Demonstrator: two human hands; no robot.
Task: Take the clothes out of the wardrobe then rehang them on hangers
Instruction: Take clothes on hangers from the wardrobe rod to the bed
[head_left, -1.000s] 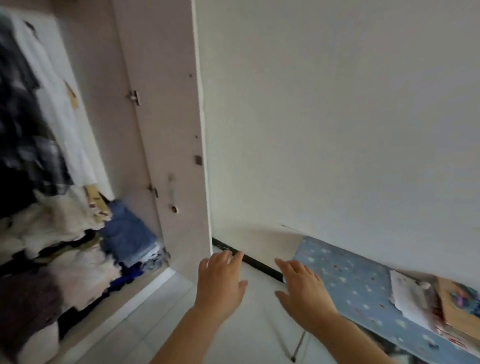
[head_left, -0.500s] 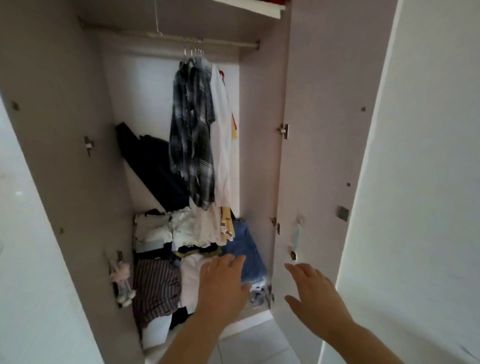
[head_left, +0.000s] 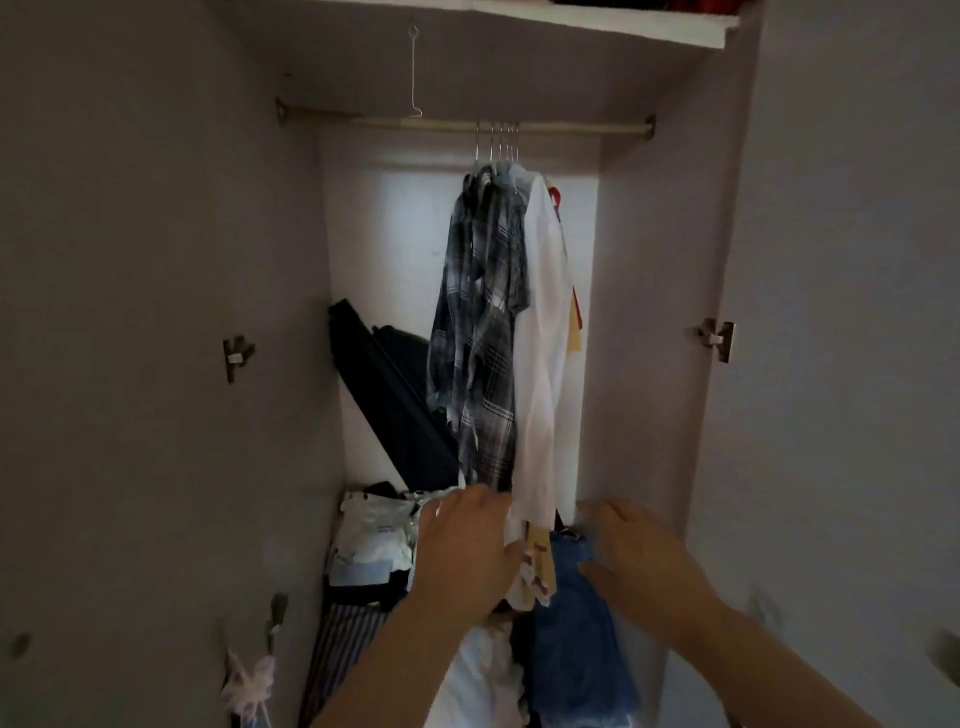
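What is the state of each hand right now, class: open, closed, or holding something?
Left hand: open, fingers straight, holding nothing.
Right hand: open, fingers spread, holding nothing.

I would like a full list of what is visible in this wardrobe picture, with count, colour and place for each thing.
rail: one, pale metal, across the top
hanger hooks: about five, silver, bunched on the rail
wire hook: one, silver, hanging above the rail's left part
plaid shirt: one, dark grey and white, hanging
white shirt: one, white, right of the plaid shirt
yellow garment: one, mostly hidden behind the white shirt
dark flat object: one, black, leaning at the back
folded clothes: several, whitish, pile's left
denim garment: one, blue, pile's right
striped garment: one, grey-white, bottom left
hinges: two, metal, side walls
left hand: open, at the shirts' hems
right hand: open, above the denim
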